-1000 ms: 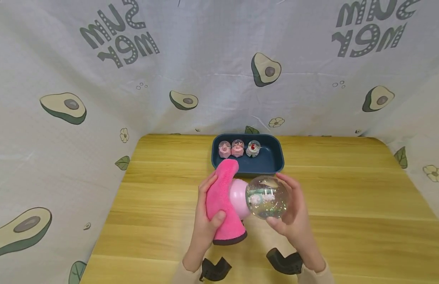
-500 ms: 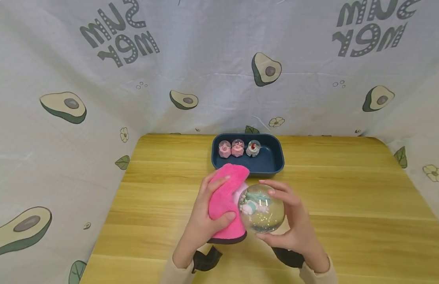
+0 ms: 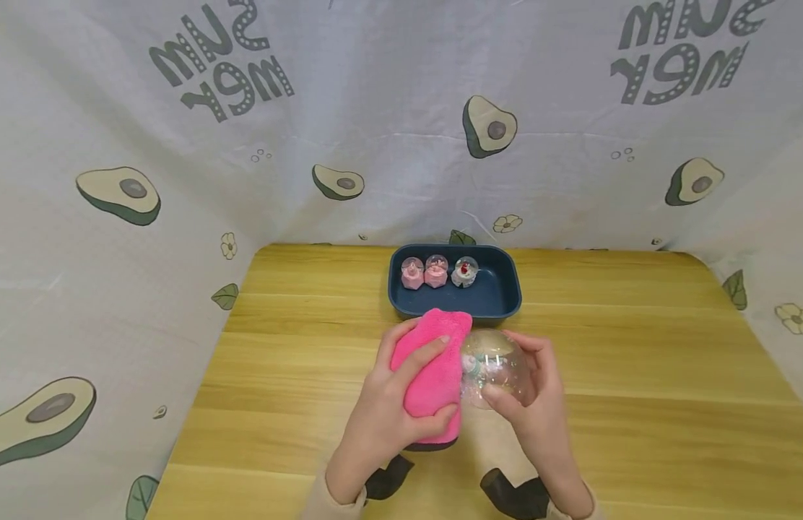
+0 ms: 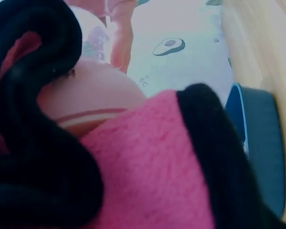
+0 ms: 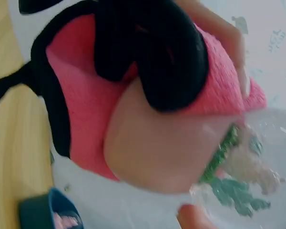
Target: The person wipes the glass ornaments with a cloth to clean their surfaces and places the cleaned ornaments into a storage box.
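In the head view, my left hand [image 3: 391, 404] grips a fluffy pink cloth [image 3: 434, 386] with dark edging. The cloth is pressed against the base end of a large snow globe [image 3: 495, 368]. My right hand [image 3: 541, 412] holds the globe by its clear glass ball, thumb near the front and fingers behind. Inside the ball are a small white figure and glitter. The globe lies tilted sideways above the table. Its smooth pale pink base [image 5: 152, 143] shows in the right wrist view, with the cloth wrapped partly round it; from the head it is hidden.
Beyond the hands, a dark blue tray [image 3: 495, 297] stands on the wooden table [image 3: 635, 361]. It contains two small pink snow globes [image 3: 436, 272] and one white one [image 3: 465, 272] with a red figure. A printed curtain [image 3: 401, 144] hangs behind the table.
The cloth and my left hand have moved right, covering the pink base in the head view. The globe has turned in my right hand, whose fingers have shifted round the ball.
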`<state>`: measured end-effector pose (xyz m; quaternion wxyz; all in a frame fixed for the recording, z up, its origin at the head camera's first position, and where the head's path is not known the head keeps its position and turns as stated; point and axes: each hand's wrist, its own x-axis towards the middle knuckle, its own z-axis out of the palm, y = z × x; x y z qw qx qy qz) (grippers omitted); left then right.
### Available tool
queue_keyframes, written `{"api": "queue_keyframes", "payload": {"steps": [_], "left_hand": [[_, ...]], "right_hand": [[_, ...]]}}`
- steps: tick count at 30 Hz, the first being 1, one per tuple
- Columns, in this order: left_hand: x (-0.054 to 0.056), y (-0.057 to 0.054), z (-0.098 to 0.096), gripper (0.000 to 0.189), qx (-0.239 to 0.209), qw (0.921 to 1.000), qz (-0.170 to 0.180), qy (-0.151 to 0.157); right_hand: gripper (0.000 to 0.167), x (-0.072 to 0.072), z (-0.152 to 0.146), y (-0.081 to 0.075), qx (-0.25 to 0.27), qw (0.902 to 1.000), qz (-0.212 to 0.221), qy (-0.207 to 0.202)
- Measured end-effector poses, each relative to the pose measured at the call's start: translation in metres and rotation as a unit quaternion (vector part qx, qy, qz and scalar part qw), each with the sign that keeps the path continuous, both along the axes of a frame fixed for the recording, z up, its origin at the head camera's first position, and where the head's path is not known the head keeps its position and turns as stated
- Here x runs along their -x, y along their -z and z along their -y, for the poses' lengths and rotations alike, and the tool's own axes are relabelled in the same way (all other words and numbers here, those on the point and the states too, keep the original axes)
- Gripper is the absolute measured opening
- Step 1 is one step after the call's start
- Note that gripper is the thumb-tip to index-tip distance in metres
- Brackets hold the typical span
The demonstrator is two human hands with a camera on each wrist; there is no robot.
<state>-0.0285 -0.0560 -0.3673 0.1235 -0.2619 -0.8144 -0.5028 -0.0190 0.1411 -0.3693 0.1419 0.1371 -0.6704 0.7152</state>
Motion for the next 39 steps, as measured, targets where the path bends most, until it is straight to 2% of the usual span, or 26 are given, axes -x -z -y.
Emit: {"api": "queue_keyframes", "payload": {"steps": [2, 5, 8, 10, 13, 16, 17, 20, 22, 25, 28, 31, 33, 35, 37, 39], "left_hand": [[0.002, 0.000, 0.002, 0.069, -0.014, 0.9998, 0.017, 0.003], [0.006, -0.001, 0.007, 0.070, -0.047, 0.9973, 0.054, 0.014], [0.011, -0.002, 0.011, 0.070, -0.066, 0.9945, 0.074, 0.033], [0.012, -0.002, 0.012, 0.069, -0.067, 0.9937, 0.078, 0.045], [0.011, -0.002, 0.010, 0.068, -0.055, 0.9941, 0.077, 0.051], [0.008, -0.001, 0.007, 0.070, -0.023, 0.9979, 0.046, 0.040], [0.007, -0.001, 0.006, 0.071, -0.009, 0.9990, 0.027, 0.035], [0.007, 0.001, 0.003, 0.073, 0.035, 0.9982, -0.046, 0.016], [0.007, 0.003, 0.002, 0.073, 0.054, 0.9947, -0.088, 0.006], [0.007, 0.005, 0.000, 0.073, 0.073, 0.9913, -0.109, -0.011], [0.006, 0.005, -0.001, 0.071, 0.074, 0.9931, -0.088, -0.025], [0.006, 0.005, 0.003, 0.069, 0.046, 0.9978, -0.040, -0.026], [0.008, 0.006, 0.008, 0.069, 0.011, 0.9998, -0.003, -0.016], [0.011, 0.006, 0.013, 0.070, -0.020, 0.9994, 0.029, -0.003], [0.013, 0.006, 0.018, 0.070, -0.045, 0.9975, 0.052, 0.014], [0.015, 0.006, 0.021, 0.068, -0.057, 0.9957, 0.064, 0.036]], "right_hand": [[0.076, 0.000, -0.003, -0.002, -0.041, 0.9989, -0.004, -0.023], [0.094, 0.003, -0.012, -0.003, -0.106, 0.9889, -0.059, -0.086], [0.090, 0.007, -0.022, -0.002, -0.145, 0.9738, -0.123, -0.125], [0.084, 0.010, -0.026, -0.001, -0.162, 0.9671, -0.156, -0.118], [0.085, 0.013, -0.029, 0.004, -0.195, 0.9606, -0.186, -0.069], [0.089, 0.015, -0.029, 0.010, -0.208, 0.9574, -0.200, -0.016], [0.090, 0.016, -0.028, 0.011, -0.201, 0.9592, -0.198, -0.004], [0.085, 0.014, -0.023, 0.014, -0.159, 0.9743, -0.159, 0.017], [0.079, 0.012, -0.017, 0.013, -0.142, 0.9830, -0.108, 0.044], [0.071, 0.008, -0.008, 0.009, -0.133, 0.9876, -0.012, 0.082], [0.063, 0.005, -0.002, 0.006, -0.144, 0.9835, 0.064, 0.090], [0.077, 0.005, -0.005, 0.005, -0.167, 0.9828, 0.066, 0.043], [0.092, 0.007, -0.009, 0.004, -0.183, 0.9826, 0.031, -0.006], [0.102, 0.010, -0.013, 0.005, -0.198, 0.9788, -0.024, -0.046], [0.100, 0.012, -0.018, 0.006, -0.218, 0.9710, -0.074, -0.063], [0.093, 0.014, -0.022, 0.007, -0.242, 0.9611, -0.120, -0.057]]}}
